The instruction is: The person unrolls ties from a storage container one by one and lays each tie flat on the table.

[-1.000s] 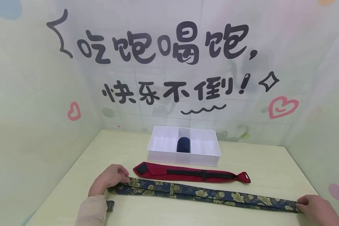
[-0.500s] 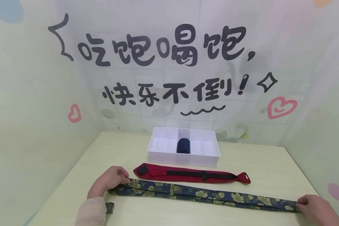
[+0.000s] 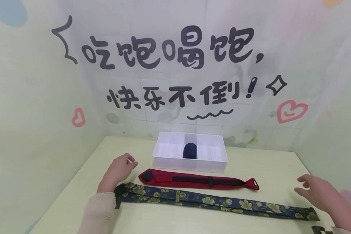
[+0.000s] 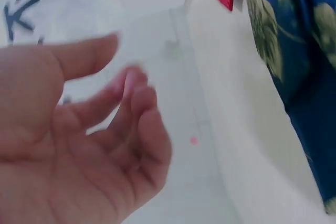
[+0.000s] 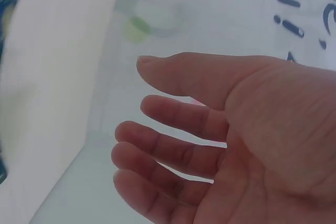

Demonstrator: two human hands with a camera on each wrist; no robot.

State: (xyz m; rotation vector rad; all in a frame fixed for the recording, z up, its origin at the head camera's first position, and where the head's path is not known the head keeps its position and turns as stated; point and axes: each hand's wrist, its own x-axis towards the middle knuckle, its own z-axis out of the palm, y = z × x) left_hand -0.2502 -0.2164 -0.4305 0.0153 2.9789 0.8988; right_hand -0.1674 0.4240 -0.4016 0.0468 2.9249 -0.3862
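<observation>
A dark blue necktie with gold flowers [image 3: 209,201] lies stretched across the table, folded lengthwise. My left hand [image 3: 119,169] hovers past its left end with loosely curled fingers and nothing in them; the left wrist view shows the same bare palm [image 4: 105,145] beside the blue cloth. Off the tie's right end, my right hand [image 3: 318,191] is raised and holds nothing, its fingers relaxed and apart in the right wrist view. Behind the flowered tie lies a red necktie [image 3: 163,179], back side up, with a black strip along it and a knotted loop at its right end.
A white divided box [image 3: 190,165] stands at the back of the table. In its middle compartment sits a rolled dark blue piece [image 3: 190,151], perhaps cloth. Printed curtains with black lettering [image 3: 181,96] enclose the table [image 3: 128,221] behind and on both sides.
Both hands have let go of the flowered tie's ends. The left hand has moved up and slightly right, the right hand up and a little left. The tie stays laid out.
</observation>
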